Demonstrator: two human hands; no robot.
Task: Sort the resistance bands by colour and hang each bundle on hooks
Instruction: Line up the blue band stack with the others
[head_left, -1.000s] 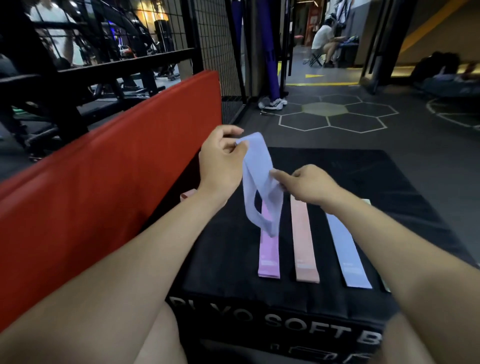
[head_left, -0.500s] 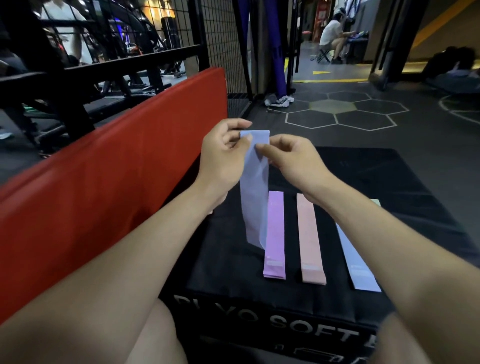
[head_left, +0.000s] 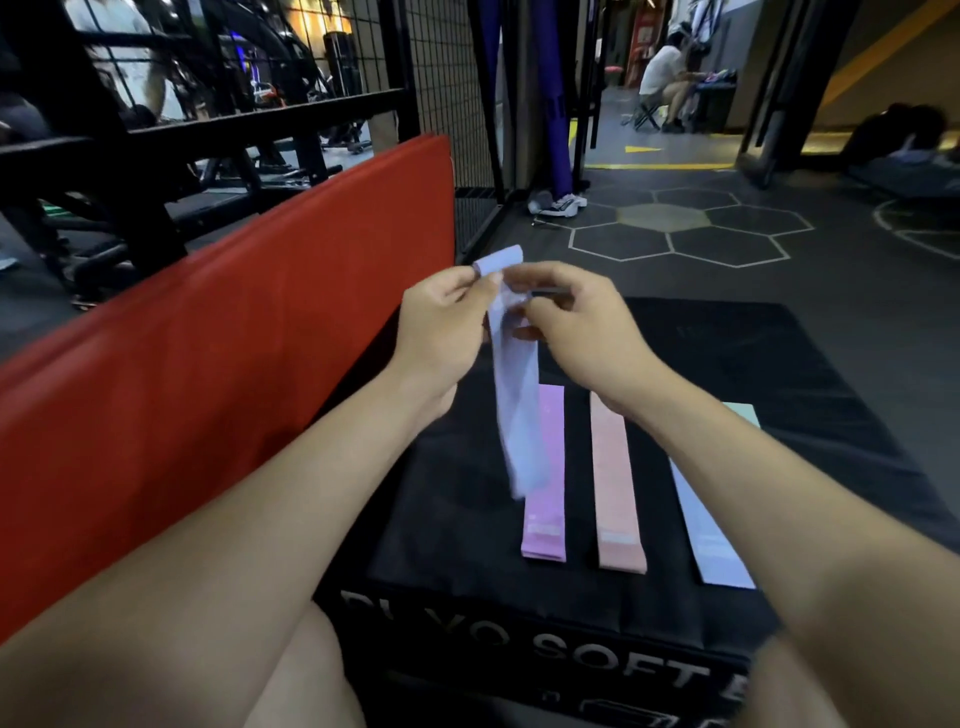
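Observation:
A pale lilac-blue resistance band (head_left: 517, 410) hangs in the air over the black soft box (head_left: 467, 519). My left hand (head_left: 441, 332) pinches its top end, which sticks up past my fingers. My right hand (head_left: 582, 327) pinches the same band just below that, close against the left hand. Flat on the box lie a pink band (head_left: 545, 478), a peach band (head_left: 615, 488) and a second lilac-blue band (head_left: 711, 535), side by side. The corner of a mint-green band (head_left: 743, 413) shows past my right forearm, mostly hidden.
A red padded mat (head_left: 208, 374) stands on edge along the box's left side. Behind it rise a black wire cage and gym machines (head_left: 234, 119). Dark floor with hexagon markings (head_left: 691, 228) stretches ahead. A person sits on a stool (head_left: 665, 83) far back.
The held band went from twisted to hanging straight, and my right hand moved up from its middle to its top end beside my left hand. Both hands have lifted slightly.

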